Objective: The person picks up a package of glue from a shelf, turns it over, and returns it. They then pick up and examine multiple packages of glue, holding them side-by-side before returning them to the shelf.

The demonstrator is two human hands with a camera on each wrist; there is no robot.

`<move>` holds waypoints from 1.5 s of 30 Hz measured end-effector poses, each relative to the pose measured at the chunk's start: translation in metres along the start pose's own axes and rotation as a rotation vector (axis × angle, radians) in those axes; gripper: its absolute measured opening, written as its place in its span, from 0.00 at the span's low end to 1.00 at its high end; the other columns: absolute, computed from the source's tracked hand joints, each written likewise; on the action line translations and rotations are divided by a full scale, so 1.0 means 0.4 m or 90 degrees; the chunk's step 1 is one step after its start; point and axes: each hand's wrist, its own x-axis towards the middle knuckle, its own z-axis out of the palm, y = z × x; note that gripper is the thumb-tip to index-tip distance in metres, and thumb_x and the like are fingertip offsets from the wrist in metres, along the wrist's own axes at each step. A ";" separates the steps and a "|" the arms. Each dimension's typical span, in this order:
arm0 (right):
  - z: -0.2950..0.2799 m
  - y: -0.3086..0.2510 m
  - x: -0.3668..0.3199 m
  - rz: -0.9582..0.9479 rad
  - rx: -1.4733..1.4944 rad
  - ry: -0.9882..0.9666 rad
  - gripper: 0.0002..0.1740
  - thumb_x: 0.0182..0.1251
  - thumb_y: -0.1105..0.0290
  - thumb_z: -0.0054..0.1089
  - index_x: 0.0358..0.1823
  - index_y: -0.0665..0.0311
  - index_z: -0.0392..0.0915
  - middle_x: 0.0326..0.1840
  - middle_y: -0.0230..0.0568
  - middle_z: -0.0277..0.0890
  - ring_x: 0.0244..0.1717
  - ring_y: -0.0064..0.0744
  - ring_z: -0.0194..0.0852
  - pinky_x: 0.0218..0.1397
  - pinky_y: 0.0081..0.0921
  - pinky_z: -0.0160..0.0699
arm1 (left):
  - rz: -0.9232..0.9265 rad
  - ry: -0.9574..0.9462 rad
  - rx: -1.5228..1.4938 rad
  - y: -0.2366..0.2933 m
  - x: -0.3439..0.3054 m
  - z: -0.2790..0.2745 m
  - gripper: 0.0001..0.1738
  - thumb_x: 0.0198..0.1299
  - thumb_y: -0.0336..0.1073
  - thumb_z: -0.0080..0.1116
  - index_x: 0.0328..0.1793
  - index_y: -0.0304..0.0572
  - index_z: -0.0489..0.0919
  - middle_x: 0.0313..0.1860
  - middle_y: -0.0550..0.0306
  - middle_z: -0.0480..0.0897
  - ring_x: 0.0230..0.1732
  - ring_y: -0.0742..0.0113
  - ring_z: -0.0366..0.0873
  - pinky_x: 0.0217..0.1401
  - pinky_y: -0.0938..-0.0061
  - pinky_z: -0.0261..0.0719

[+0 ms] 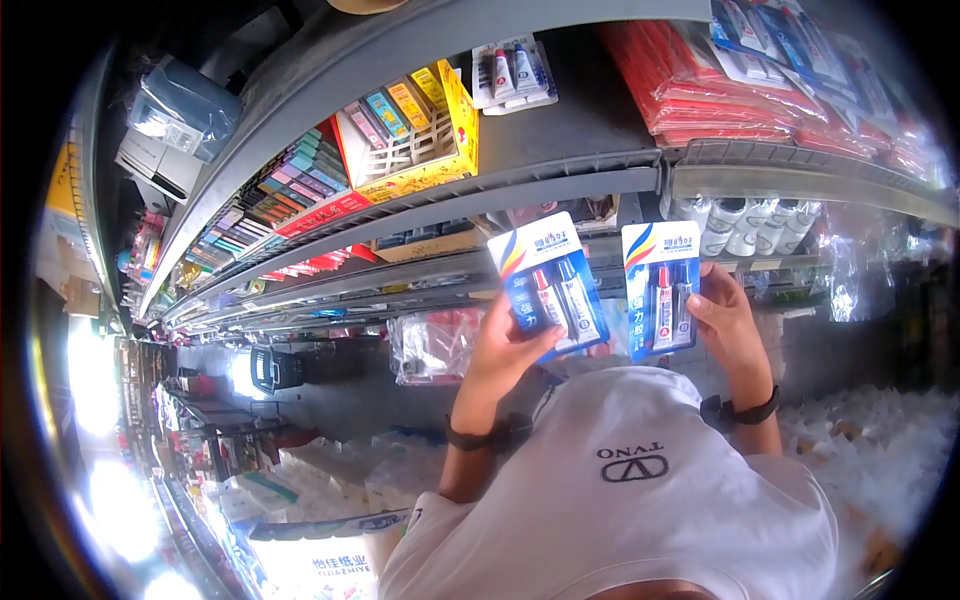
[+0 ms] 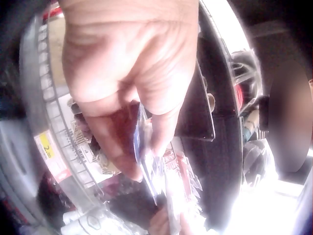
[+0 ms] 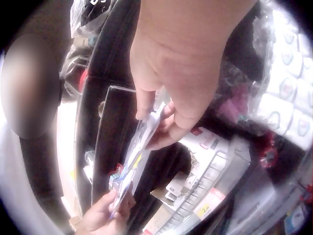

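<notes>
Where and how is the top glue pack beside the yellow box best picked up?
I'd pinch the top glue pack by its right edge, coming from the right in the head view: the card rim looks flat, its tubes sit mid-card, and the yellow box crowds the left.

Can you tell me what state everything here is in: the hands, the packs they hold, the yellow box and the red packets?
Left hand: pinching a pack.
Right hand: pinching another pack.
Left-hand pack: tilted, tubes inside, back seal not visible.
Right-hand pack: nearly upright, tubes inside, back seal not visible.
Yellow box: open, small boxes inside.
Red packets: stacked, in clear plastic.
</notes>
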 end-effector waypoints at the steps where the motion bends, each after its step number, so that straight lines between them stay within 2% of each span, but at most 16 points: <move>1: 0.000 -0.002 -0.001 0.000 -0.001 0.000 0.19 0.64 0.72 0.69 0.53 0.65 0.73 0.50 0.36 0.79 0.50 0.23 0.79 0.54 0.22 0.80 | 0.009 0.003 0.006 0.000 0.001 0.001 0.34 0.57 0.18 0.65 0.69 0.36 0.64 0.56 0.53 0.80 0.53 0.67 0.82 0.46 0.70 0.88; 8: -0.008 -0.016 -0.005 -0.004 -0.002 -0.004 0.21 0.62 0.73 0.70 0.54 0.65 0.73 0.51 0.36 0.79 0.51 0.24 0.78 0.56 0.23 0.79 | 0.029 0.026 0.072 0.002 0.004 0.005 0.34 0.56 0.18 0.66 0.69 0.34 0.65 0.58 0.53 0.80 0.58 0.67 0.79 0.63 0.70 0.77; 11: -0.009 -0.024 -0.008 -0.007 0.003 -0.020 0.22 0.60 0.75 0.71 0.55 0.66 0.73 0.52 0.37 0.79 0.53 0.25 0.77 0.59 0.26 0.78 | 0.077 0.037 0.061 0.010 0.008 0.022 0.29 0.57 0.20 0.67 0.64 0.31 0.69 0.53 0.54 0.81 0.53 0.70 0.81 0.56 0.74 0.81; 17: -0.022 -0.024 -0.012 -0.053 0.005 -0.043 0.24 0.57 0.78 0.73 0.54 0.66 0.73 0.53 0.38 0.78 0.56 0.28 0.76 0.62 0.30 0.76 | 0.097 0.079 0.100 0.006 0.009 0.017 0.29 0.56 0.20 0.68 0.64 0.31 0.70 0.53 0.55 0.81 0.53 0.71 0.80 0.55 0.76 0.80; 19: -0.016 -0.034 -0.019 -0.073 -0.007 -0.034 0.24 0.56 0.80 0.73 0.53 0.66 0.73 0.53 0.38 0.77 0.55 0.27 0.76 0.62 0.30 0.76 | 0.126 0.075 0.092 0.000 0.012 0.008 0.30 0.56 0.19 0.67 0.65 0.31 0.69 0.55 0.53 0.81 0.55 0.68 0.80 0.58 0.73 0.79; 23: -0.009 -0.038 -0.040 -0.178 -0.135 -0.016 0.21 0.56 0.83 0.71 0.49 0.66 0.72 0.52 0.40 0.77 0.56 0.31 0.76 0.62 0.32 0.76 | 0.220 0.198 0.244 -0.014 -0.002 0.014 0.29 0.57 0.19 0.66 0.65 0.31 0.69 0.55 0.52 0.82 0.54 0.67 0.81 0.57 0.71 0.80; 24: -0.016 -0.038 -0.047 -0.221 -0.201 -0.039 0.20 0.56 0.84 0.70 0.48 0.66 0.72 0.52 0.41 0.77 0.56 0.32 0.76 0.62 0.33 0.76 | 0.278 0.240 0.443 -0.028 -0.003 -0.005 0.24 0.57 0.19 0.66 0.60 0.30 0.72 0.53 0.49 0.82 0.53 0.63 0.83 0.56 0.69 0.81; 25: -0.016 -0.040 -0.051 -0.264 -0.267 -0.062 0.20 0.56 0.85 0.70 0.47 0.66 0.72 0.53 0.42 0.77 0.56 0.34 0.76 0.62 0.33 0.75 | 0.353 0.216 0.463 -0.037 -0.004 -0.016 0.21 0.55 0.21 0.68 0.55 0.32 0.75 0.51 0.50 0.83 0.53 0.60 0.83 0.57 0.68 0.81; 27: -0.005 -0.053 -0.058 -0.357 -0.363 -0.081 0.16 0.56 0.83 0.70 0.43 0.65 0.74 0.49 0.44 0.81 0.57 0.43 0.77 0.67 0.44 0.70 | 0.507 0.164 0.498 -0.026 0.004 -0.015 0.16 0.51 0.25 0.71 0.46 0.36 0.82 0.46 0.51 0.84 0.53 0.54 0.83 0.57 0.67 0.80; 28: -0.005 -0.059 -0.050 -0.430 -0.416 -0.106 0.14 0.56 0.82 0.70 0.41 0.65 0.75 0.48 0.45 0.82 0.57 0.45 0.76 0.68 0.47 0.68 | 0.551 0.177 0.468 -0.006 0.002 0.011 0.14 0.49 0.25 0.71 0.42 0.39 0.81 0.46 0.51 0.84 0.55 0.50 0.83 0.62 0.61 0.79; 29: -0.003 -0.063 -0.046 -0.504 -0.469 -0.133 0.13 0.56 0.81 0.69 0.40 0.65 0.76 0.47 0.45 0.83 0.57 0.46 0.76 0.70 0.50 0.65 | 0.591 0.175 0.481 -0.003 0.003 0.012 0.13 0.49 0.25 0.70 0.42 0.40 0.81 0.46 0.52 0.84 0.55 0.51 0.83 0.63 0.59 0.78; 30: 0.006 -0.064 -0.052 -0.513 -0.481 -0.100 0.12 0.51 0.80 0.71 0.36 0.61 0.79 0.43 0.42 0.85 0.59 0.50 0.75 0.73 0.57 0.58 | 0.631 0.172 0.495 0.000 0.003 0.009 0.13 0.50 0.25 0.70 0.42 0.41 0.81 0.46 0.52 0.84 0.55 0.52 0.83 0.64 0.56 0.78; 31: 0.011 -0.074 -0.055 -0.547 -0.545 -0.106 0.13 0.48 0.81 0.71 0.35 0.60 0.80 0.44 0.41 0.85 0.59 0.50 0.75 0.73 0.57 0.58 | 0.669 0.169 0.510 0.004 0.001 0.005 0.12 0.50 0.25 0.70 0.41 0.42 0.81 0.46 0.53 0.84 0.55 0.53 0.83 0.65 0.54 0.77; 32: 0.017 -0.086 -0.059 -0.580 -0.608 -0.111 0.14 0.46 0.81 0.71 0.35 0.58 0.81 0.44 0.39 0.85 0.59 0.49 0.74 0.73 0.57 0.58 | 0.678 0.167 0.555 0.011 -0.005 -0.004 0.11 0.51 0.27 0.70 0.41 0.46 0.81 0.48 0.55 0.85 0.54 0.55 0.83 0.67 0.50 0.73; 38: 0.008 -0.074 -0.071 -0.652 -0.910 -0.055 0.24 0.32 0.76 0.76 0.35 0.43 0.84 0.56 0.27 0.75 0.66 0.45 0.64 0.74 0.64 0.57 | 0.720 0.215 0.736 0.020 -0.034 -0.016 0.07 0.56 0.36 0.68 0.39 0.54 0.81 0.47 0.62 0.86 0.54 0.59 0.82 0.71 0.55 0.66; 45: 0.006 -0.070 -0.080 -0.679 -0.875 -0.061 0.22 0.36 0.78 0.73 0.37 0.48 0.82 0.55 0.29 0.77 0.65 0.47 0.67 0.70 0.57 0.68 | 0.728 0.252 0.716 0.011 -0.048 -0.014 0.06 0.60 0.37 0.65 0.40 0.53 0.78 0.46 0.62 0.85 0.57 0.58 0.80 0.72 0.51 0.65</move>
